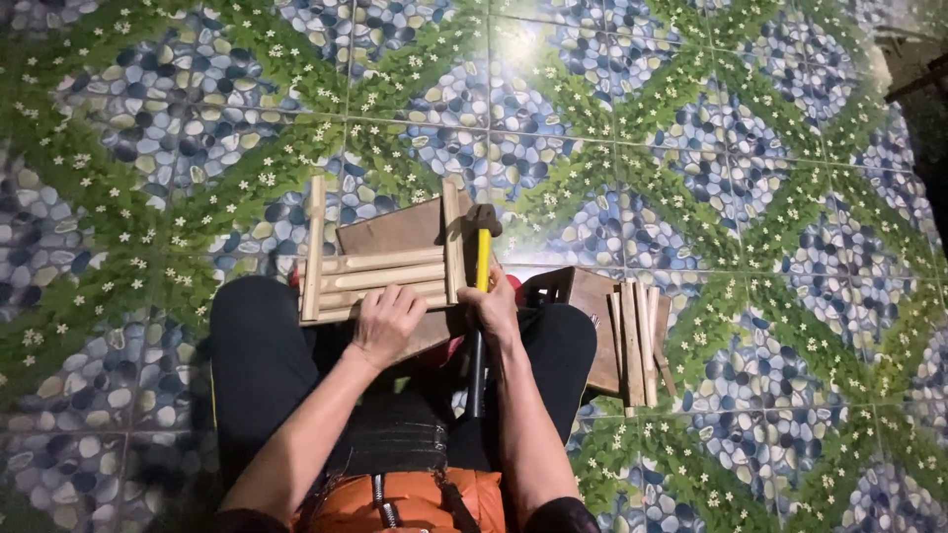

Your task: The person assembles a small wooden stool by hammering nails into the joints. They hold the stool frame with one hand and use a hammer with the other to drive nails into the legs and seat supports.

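My left hand (pixel 387 321) lies flat on the near edge of a small frame of pale wooden slats (pixel 380 268), pressing it against a brown board (pixel 395 229) across my knees. My right hand (pixel 491 308) grips a hammer (pixel 481 259) high on its yellow-and-black handle, close to the dark head. The hammer head rests at the top of the frame's right upright slat. The handle's black end runs down between my legs.
A second brown board (pixel 589 316) with a bundle of loose wooden slats (pixel 634 336) lies on the floor by my right knee. The floor (pixel 711 148) is tiled in a blue pebble and green leaf pattern. A dark object shows at the top right corner.
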